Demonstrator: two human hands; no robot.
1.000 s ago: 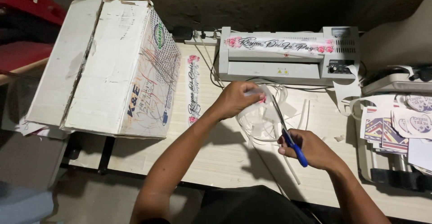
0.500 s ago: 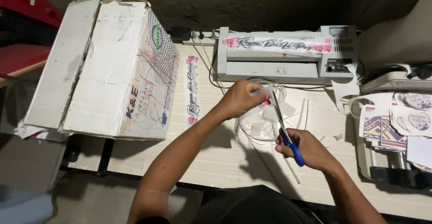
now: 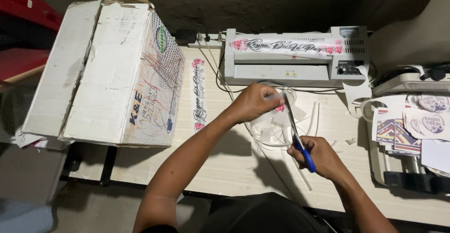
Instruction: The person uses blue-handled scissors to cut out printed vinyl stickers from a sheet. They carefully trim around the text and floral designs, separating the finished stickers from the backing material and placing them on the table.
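The left hand (image 3: 253,103) is pinching a thin, floppy, probably laminated clear strip (image 3: 277,105) above the pale wooden counter (image 3: 225,162) while the right hand (image 3: 321,155), fingers closed through the handles, is working blue-handled scissors (image 3: 297,130) along its edge.

printed sheets (image 3: 424,130) cut off at right
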